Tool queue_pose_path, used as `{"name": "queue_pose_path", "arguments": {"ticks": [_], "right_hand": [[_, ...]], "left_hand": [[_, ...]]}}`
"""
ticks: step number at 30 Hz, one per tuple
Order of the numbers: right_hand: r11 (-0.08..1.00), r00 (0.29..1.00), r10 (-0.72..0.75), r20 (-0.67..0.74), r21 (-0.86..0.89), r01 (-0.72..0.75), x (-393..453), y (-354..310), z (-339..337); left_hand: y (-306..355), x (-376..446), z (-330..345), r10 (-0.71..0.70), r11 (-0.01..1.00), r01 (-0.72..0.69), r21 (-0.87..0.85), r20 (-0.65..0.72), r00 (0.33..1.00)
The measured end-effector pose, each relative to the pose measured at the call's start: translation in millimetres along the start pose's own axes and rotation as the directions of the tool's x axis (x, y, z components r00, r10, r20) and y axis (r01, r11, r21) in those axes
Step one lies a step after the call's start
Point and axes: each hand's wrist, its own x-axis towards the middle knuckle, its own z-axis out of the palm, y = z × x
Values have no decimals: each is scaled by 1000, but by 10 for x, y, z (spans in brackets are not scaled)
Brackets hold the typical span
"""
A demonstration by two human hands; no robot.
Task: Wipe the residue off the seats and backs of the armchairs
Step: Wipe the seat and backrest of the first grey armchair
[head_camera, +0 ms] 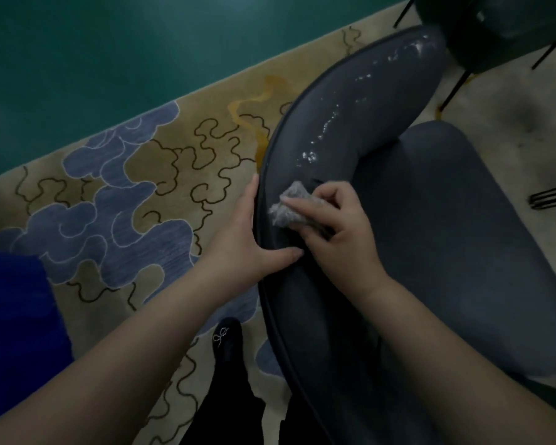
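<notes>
**Cloth on the chair back, residue further along**

Underfoot lay a tan rug [180,146] with blue cloud shapes and dark squiggly outlines, bordered by a teal floor [142,43]. We stood behind a dark grey armchair [446,236], looking down over its curved back [344,130] to the seat cushion [456,252].

Our right hand [341,232] had its fingers curled round a crumpled grey cloth [289,205], pinching it and pressing it against the inner face of the back. Our left hand [254,239] lay just beside it with fingers straight along the outer rim of the back and the thumb stretched across the top edge, almost touching the right hand.

White flecks of residue [331,123] ran in a streak along the back, from just beyond the cloth toward the far end. We could see a second dark chair [495,24] on thin black legs at the upper right, and one black shoe [227,340] of ours on the rug.
</notes>
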Motion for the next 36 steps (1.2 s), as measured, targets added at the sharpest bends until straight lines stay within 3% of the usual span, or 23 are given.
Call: {"name": "queue_pose_path", "arguments": {"ticks": [4,6,11,13,15,16,21,27,33,36], "right_hand": [[966,950,259,-177,29,-258,308,65,23],[966,953,256,-162,22,-256,212,12,54],[990,998,51,-48,-126,-57,271,-81,104],[973,979,134,-155,-165,-160,425,-28,100],[943,919,294,-264,-76,-324,461,-17,95],[940,907,312,-281,-49,-339,418,-24,104],[981,969,144,-201,-102,-167,346,-54,173],[946,929,283,-237,-89,-311,674,91,76],[984,996,77,42,-166,-69,538,-29,31],[962,973,219,-75,-151,-228,858,120,-37]], "left_hand": [[-6,148,-86,31,999,-33,36,57,998],[-35,161,-129,29,999,-32,36,81,996],[-87,230,-224,42,999,-37,-40,137,990],[-80,271,-243,63,997,-53,-61,167,984],[-57,321,-267,68,996,-55,-72,187,980],[-41,348,-278,69,996,-55,-74,191,979],[34,504,-304,84,996,-77,-46,187,979],[94,636,-334,75,996,-83,30,195,978],[85,599,-374,26,997,-42,70,223,974],[86,569,-377,9,998,-21,51,218,976]]}}
